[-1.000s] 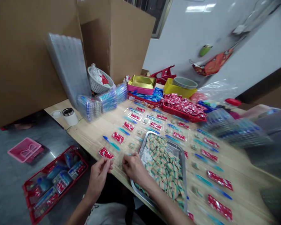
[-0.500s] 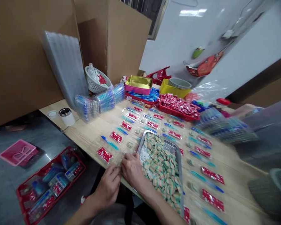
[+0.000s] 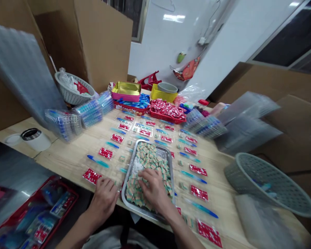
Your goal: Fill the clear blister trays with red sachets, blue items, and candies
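Observation:
My right hand (image 3: 154,188) is over a metal tray (image 3: 123,193), its bent fingers among small green and tan striped pieces, perhaps erasers (image 3: 150,154). A gap shows between thumb and forefinger, with nothing visible in it. Left of the tray, at the table's near edge, my left hand (image 3: 106,195) has its fingers curled on a clear plastic case (image 3: 116,178); its fingertips are partly hidden. Beside those fingers lies a red white-patterned packet (image 3: 92,175), with a blue pen (image 3: 97,161) just beyond it. White bits (image 3: 137,166) lie in the tray's left side.
Rows of clear cases with packets and pens cover the table (image 3: 67,155). Farther back are a red tray of packets (image 3: 167,110), a pink tin (image 3: 126,93) and stacked clear cases (image 3: 90,112). A grey basket (image 3: 269,183) stands right; a white cup (image 3: 36,139) stands left.
My right hand has left the spot beside my left hand and moved right into the tray of pieces. The left hand stays at the table edge. The view has turned right.

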A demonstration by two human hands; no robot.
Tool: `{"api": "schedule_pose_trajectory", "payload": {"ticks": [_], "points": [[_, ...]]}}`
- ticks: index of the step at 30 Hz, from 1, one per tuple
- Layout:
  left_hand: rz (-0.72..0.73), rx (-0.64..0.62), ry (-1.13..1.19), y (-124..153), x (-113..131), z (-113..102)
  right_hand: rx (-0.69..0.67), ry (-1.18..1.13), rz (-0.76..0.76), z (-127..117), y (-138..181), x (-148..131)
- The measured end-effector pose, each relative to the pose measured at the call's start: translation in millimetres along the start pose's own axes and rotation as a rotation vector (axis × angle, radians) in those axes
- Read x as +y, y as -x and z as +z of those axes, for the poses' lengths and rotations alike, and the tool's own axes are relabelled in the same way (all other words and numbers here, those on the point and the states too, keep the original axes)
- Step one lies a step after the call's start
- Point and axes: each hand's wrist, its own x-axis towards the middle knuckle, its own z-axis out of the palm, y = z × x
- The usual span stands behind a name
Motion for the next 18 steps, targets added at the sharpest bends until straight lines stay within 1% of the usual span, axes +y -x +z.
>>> {"api": "schedule_pose_trajectory", "payload": {"ticks": [2, 4, 6, 9, 11, 13, 16, 18], "points": [[-0.015, 0.0, 0.015, -16.7, 7.8, -3.7, -0.013, 0.07, 0.05, -17.2, 5.3, 19.8], [-0.022, -0.041, 0.075, -36.3, 17.5, -2.2, -0.081, 0.128, 0.089, -28.4, 8.2, 33.0], [-0.032, -0.118, 0.154, -56.4, 27.2, 4.2, -0.14, 0.156, 0.106, -33.7, 8.3, 38.7], [-0.048, -0.243, 0.233, -81.3, 37.3, 18.2, -0.168, 0.195, 0.106, -35.0, 4.3, 39.0], [-0.059, -0.311, 0.259, -91.7, 40.1, 26.2, -0.187, 0.222, 0.064, -35.0, 0.6, 38.5], [-0.074, -0.346, 0.268, -97.3, 40.6, 31.6, -0.212, 0.249, -0.017, -35.2, -2.2, 39.2], [-0.089, -0.34, 0.272, -99.8, 40.1, 36.6, -0.206, 0.288, -0.125, -34.3, -4.0, 42.4], [-0.104, -0.309, 0.332, -100.3, 40.3, 39.7, -0.171, 0.289, -0.157, -32.4, -4.2, 45.1]]}}
